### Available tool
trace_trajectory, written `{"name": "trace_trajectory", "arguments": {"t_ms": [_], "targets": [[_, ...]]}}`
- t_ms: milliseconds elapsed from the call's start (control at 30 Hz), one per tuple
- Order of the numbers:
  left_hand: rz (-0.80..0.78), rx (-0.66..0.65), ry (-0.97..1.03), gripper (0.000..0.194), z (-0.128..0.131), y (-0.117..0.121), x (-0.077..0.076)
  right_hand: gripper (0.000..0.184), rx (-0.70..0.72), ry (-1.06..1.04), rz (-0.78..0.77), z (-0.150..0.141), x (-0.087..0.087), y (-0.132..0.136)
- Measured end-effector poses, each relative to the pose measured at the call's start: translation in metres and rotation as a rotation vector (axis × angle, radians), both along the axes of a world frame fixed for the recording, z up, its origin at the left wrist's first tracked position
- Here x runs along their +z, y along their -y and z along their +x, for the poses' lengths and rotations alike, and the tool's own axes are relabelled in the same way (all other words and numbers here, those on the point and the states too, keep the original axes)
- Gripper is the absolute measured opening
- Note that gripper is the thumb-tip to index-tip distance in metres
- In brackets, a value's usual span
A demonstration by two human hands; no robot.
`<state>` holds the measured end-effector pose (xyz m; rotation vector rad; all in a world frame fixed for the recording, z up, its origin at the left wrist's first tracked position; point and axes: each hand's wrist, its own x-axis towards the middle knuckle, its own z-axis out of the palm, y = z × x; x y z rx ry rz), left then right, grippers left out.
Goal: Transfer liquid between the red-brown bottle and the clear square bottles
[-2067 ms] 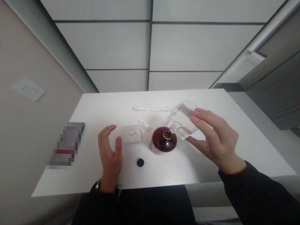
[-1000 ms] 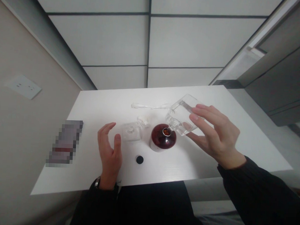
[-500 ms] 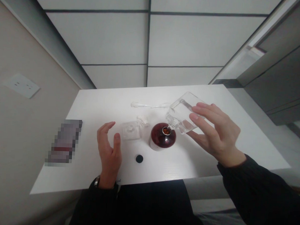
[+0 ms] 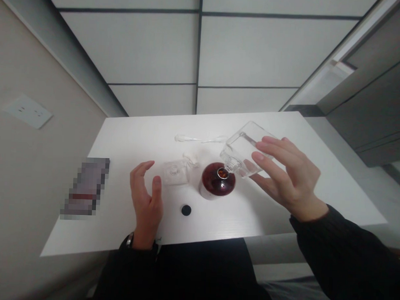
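My right hand [image 4: 287,175] grips a clear square glass bottle [image 4: 248,145], tilted with its neck down to the left. The bottle's mouth is at the round opening of a dark red, round-shouldered bottle [image 4: 215,183], which stands upright on the table. Whether liquid is flowing cannot be made out. My left hand [image 4: 146,203] is open, thumb and fingers apart, with nothing in it. Just right of it stands a second clear square glass bottle [image 4: 175,174]. A small clear stopper-like piece [image 4: 191,160] lies beside that bottle. In front is a black round cap [image 4: 186,210].
Two thin clear pieces [image 4: 187,138], perhaps droppers, lie toward the back of the white table [image 4: 131,139]. A pixelated flat object [image 4: 85,187] is at the left edge. A wall socket [image 4: 29,111] is on the left wall, and pale panels [image 4: 151,47] rise behind the table.
Almost nothing differs. The whole view has shifted very slightly; both hands and the tilted bottle keep their places relative to the red bottle.
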<state>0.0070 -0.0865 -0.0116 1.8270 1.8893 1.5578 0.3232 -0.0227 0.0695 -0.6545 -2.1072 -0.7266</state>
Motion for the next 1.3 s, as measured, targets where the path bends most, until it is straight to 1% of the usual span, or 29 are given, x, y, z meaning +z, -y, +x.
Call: {"name": "trace_trajectory", "arguments": {"t_ms": [167,300,500,700,900,1000,1133,1300], "targets": [[-0.003,-0.005,-0.002,0.033,0.0006,0.0004,0.0010,0.058,-0.009,0.025,0.021,-0.0007,0.0027,0.0003],[0.012,-0.008,-0.002,0.033,0.0005,0.0001,0.0000,0.054,0.023,0.031,0.036,-0.0014,0.0045,-0.0002],[0.027,-0.012,-0.003,0.033,0.0003,-0.0002,-0.0010,0.045,0.005,0.034,0.066,-0.0015,0.0055,-0.0017],[0.022,-0.014,-0.003,0.033,0.0003,0.0002,-0.0004,0.048,-0.018,0.043,0.081,0.0002,0.0053,-0.0025],[0.018,-0.009,-0.001,0.034,0.0003,-0.0001,-0.0006,0.048,0.014,0.041,0.086,-0.0005,0.0065,-0.0029],[0.024,-0.009,-0.001,0.034,0.0002,-0.0001,-0.0012,0.046,0.012,0.041,0.085,-0.0008,0.0073,-0.0031],[0.030,-0.009,-0.002,0.033,0.0003,0.0000,-0.0015,0.038,0.009,0.039,0.086,0.0000,0.0078,-0.0041],[0.024,-0.012,0.002,0.034,0.0003,-0.0002,-0.0014,0.038,0.008,0.051,0.101,0.0011,0.0084,-0.0048]]}}
